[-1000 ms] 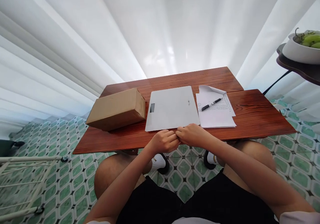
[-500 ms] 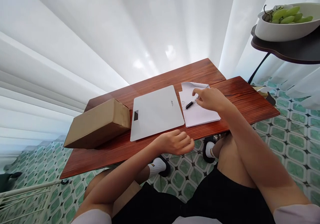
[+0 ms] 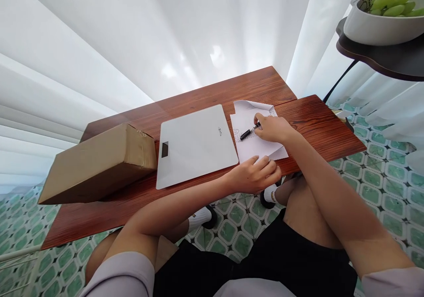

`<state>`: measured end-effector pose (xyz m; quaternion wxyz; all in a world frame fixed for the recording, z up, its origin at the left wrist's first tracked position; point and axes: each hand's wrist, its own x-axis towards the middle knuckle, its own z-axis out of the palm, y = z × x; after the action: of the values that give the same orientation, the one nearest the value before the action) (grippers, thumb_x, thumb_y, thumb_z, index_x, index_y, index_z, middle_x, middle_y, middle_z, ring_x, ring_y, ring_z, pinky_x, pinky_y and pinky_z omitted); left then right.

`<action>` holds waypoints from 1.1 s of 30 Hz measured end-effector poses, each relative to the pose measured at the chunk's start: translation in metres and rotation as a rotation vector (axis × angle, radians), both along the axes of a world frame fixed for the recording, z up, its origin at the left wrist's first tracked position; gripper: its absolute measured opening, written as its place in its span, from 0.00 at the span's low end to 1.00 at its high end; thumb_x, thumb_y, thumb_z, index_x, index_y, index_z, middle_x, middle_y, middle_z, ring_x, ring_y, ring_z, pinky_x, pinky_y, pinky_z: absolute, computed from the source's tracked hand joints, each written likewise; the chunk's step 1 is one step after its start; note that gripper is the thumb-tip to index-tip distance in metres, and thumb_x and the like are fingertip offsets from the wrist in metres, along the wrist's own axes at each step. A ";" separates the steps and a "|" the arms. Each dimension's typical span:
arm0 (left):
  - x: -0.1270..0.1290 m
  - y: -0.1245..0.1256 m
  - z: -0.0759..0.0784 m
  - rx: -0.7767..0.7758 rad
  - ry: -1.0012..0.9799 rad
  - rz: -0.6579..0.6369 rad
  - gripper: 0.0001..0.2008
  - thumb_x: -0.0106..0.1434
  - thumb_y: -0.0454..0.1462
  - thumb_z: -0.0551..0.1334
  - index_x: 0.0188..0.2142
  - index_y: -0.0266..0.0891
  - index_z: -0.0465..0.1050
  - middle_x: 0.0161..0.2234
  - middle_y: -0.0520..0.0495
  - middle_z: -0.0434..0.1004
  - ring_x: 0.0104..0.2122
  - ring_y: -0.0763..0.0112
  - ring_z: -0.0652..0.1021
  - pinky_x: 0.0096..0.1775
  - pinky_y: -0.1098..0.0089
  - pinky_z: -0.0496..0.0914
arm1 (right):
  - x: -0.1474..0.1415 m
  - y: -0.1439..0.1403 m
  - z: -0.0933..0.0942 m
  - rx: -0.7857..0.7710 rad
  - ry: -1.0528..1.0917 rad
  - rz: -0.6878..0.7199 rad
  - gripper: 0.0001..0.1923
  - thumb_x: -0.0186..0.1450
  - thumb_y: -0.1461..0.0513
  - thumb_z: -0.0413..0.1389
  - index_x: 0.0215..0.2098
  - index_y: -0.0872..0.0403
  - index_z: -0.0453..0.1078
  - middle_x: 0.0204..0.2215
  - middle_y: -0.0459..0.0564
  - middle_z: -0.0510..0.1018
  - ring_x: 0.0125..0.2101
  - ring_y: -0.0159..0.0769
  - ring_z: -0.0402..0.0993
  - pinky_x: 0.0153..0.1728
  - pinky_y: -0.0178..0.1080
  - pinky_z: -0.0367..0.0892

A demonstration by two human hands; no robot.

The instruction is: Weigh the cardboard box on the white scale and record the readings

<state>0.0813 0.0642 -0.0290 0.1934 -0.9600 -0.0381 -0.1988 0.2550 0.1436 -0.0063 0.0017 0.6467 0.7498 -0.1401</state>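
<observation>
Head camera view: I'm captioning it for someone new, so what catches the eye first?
The right hand grips a black pen over white handwritten sheets, whose near edge the left hand touches. Left of them on the reddish wooden table lie a flat white scale and a brown cardboard box.

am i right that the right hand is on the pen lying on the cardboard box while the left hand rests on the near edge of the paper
Not quite. In the head view the pen lies on the paper, not on the cardboard box, which sits at the table's far left. The right hand does grip the pen, and the left hand rests on the paper's near edge.
</observation>
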 end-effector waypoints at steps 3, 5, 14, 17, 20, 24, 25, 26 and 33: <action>-0.001 -0.001 -0.003 -0.029 -0.030 -0.018 0.09 0.71 0.34 0.55 0.44 0.33 0.71 0.40 0.43 0.74 0.39 0.65 0.75 0.32 0.68 0.65 | -0.002 0.002 -0.002 0.039 -0.006 -0.013 0.14 0.66 0.58 0.51 0.48 0.53 0.68 0.36 0.55 0.80 0.35 0.48 0.75 0.31 0.40 0.58; 0.000 -0.001 -0.006 -0.044 -0.024 -0.030 0.08 0.71 0.33 0.54 0.44 0.34 0.71 0.40 0.44 0.74 0.39 0.66 0.74 0.31 0.69 0.64 | -0.001 0.000 -0.001 0.086 0.018 -0.001 0.10 0.64 0.60 0.53 0.44 0.51 0.69 0.35 0.52 0.80 0.34 0.45 0.74 0.30 0.40 0.56; 0.001 -0.002 -0.011 -0.128 -0.020 -0.003 0.08 0.70 0.30 0.52 0.44 0.35 0.69 0.37 0.46 0.73 0.31 0.69 0.70 0.28 0.67 0.62 | 0.003 -0.005 -0.003 0.489 0.297 0.078 0.07 0.69 0.57 0.57 0.37 0.51 0.67 0.32 0.47 0.73 0.35 0.38 0.68 0.29 0.38 0.54; 0.002 -0.001 -0.011 -0.167 0.004 -0.001 0.09 0.71 0.30 0.50 0.43 0.36 0.68 0.36 0.45 0.73 0.31 0.69 0.70 0.28 0.67 0.61 | -0.007 -0.005 -0.006 0.500 0.601 0.040 0.19 0.75 0.51 0.46 0.31 0.52 0.66 0.24 0.45 0.68 0.27 0.35 0.64 0.30 0.38 0.58; 0.002 -0.001 -0.011 -0.211 0.009 -0.009 0.08 0.71 0.31 0.50 0.41 0.36 0.68 0.35 0.46 0.72 0.31 0.68 0.70 0.27 0.66 0.60 | -0.018 -0.007 -0.011 0.306 0.973 0.046 0.17 0.74 0.54 0.41 0.43 0.52 0.69 0.25 0.45 0.71 0.26 0.34 0.68 0.28 0.36 0.62; 0.001 -0.001 -0.010 -0.237 0.027 0.006 0.09 0.72 0.32 0.49 0.40 0.37 0.68 0.35 0.46 0.72 0.30 0.69 0.70 0.27 0.66 0.59 | -0.027 -0.011 -0.021 0.135 1.097 0.044 0.11 0.68 0.54 0.51 0.38 0.53 0.68 0.27 0.46 0.75 0.27 0.34 0.71 0.25 0.34 0.64; 0.001 -0.001 -0.010 -0.241 0.034 0.009 0.10 0.73 0.32 0.49 0.41 0.37 0.68 0.35 0.46 0.72 0.30 0.69 0.70 0.27 0.65 0.59 | -0.028 -0.012 -0.023 0.179 1.051 0.035 0.11 0.66 0.54 0.54 0.32 0.52 0.66 0.24 0.44 0.73 0.24 0.33 0.69 0.24 0.34 0.63; 0.001 -0.001 -0.009 -0.243 0.038 0.011 0.10 0.73 0.32 0.49 0.41 0.37 0.68 0.35 0.46 0.72 0.30 0.69 0.70 0.27 0.65 0.59 | -0.029 -0.013 -0.025 0.232 0.991 0.030 0.13 0.65 0.53 0.57 0.28 0.52 0.63 0.21 0.42 0.69 0.22 0.31 0.65 0.24 0.34 0.61; 0.002 -0.001 -0.010 -0.254 0.001 -0.005 0.10 0.73 0.32 0.49 0.39 0.37 0.68 0.34 0.46 0.72 0.30 0.69 0.70 0.27 0.66 0.58 | -0.033 -0.017 -0.027 0.237 0.832 0.019 0.16 0.67 0.57 0.50 0.22 0.50 0.56 0.12 0.39 0.64 0.14 0.30 0.63 0.23 0.35 0.59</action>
<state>0.0830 0.0637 -0.0389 0.0698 -0.9770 -0.0604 -0.1924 0.2222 0.1264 -0.0335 -0.3735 0.5238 0.7035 -0.3020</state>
